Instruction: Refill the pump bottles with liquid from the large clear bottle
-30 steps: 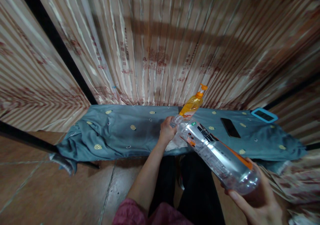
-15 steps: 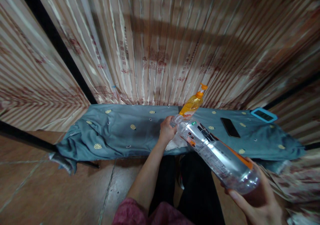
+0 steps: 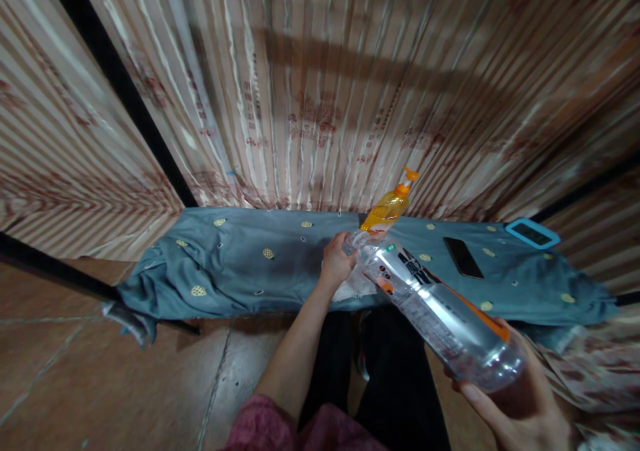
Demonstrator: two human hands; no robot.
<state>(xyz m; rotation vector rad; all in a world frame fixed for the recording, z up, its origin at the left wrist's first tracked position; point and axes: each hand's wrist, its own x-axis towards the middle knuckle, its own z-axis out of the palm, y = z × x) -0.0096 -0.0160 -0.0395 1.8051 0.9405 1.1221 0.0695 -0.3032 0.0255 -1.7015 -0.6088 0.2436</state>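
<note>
A clear plastic bottle (image 3: 440,317) is being gripped at its base by the right hand (image 3: 520,404), its neck being clasped by the left hand (image 3: 337,261) near the orange pump bottle (image 3: 387,209).

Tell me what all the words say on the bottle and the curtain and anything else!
None can be read.
Clear plastic bottle, held by the right hand with the left hand at its neck: big black letters and small print on the label, too blurred.
Curtain: red printed marks, too blurred.
Orange pump bottle: no words visible.
Black phone: dark screen, no words.
</note>
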